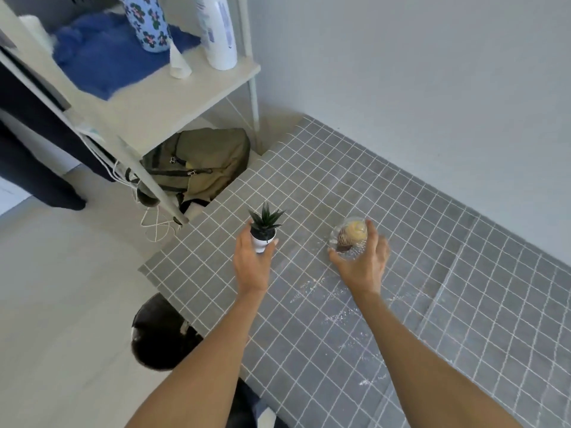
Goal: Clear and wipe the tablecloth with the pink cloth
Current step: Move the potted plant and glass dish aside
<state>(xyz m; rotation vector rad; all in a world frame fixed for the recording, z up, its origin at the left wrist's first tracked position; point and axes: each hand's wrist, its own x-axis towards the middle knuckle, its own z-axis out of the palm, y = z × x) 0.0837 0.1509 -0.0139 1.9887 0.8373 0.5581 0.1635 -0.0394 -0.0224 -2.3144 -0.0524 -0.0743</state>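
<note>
A grey tablecloth (pixel 386 217) with a white grid covers the table. White powdery streaks (pixel 336 304) lie across its middle. My left hand (pixel 251 264) is closed around the white pot of a small spiky green plant (pixel 265 225) near the table's left corner. My right hand (pixel 363 262) grips a clear glass jar (pixel 347 236) that has a yellowish and brown thing inside. Both objects are upright at about the cloth's surface; whether they touch it I cannot tell. No pink cloth is in view.
A white shelf unit (pixel 173 97) stands at the left with a blue cloth (pixel 102 57), a flowered bottle (pixel 145 23) and a white bottle (pixel 217 32). An olive backpack (pixel 204 162) lies below it. A black round stool (pixel 157 335) sits by the table's near edge. A grey wall backs the table.
</note>
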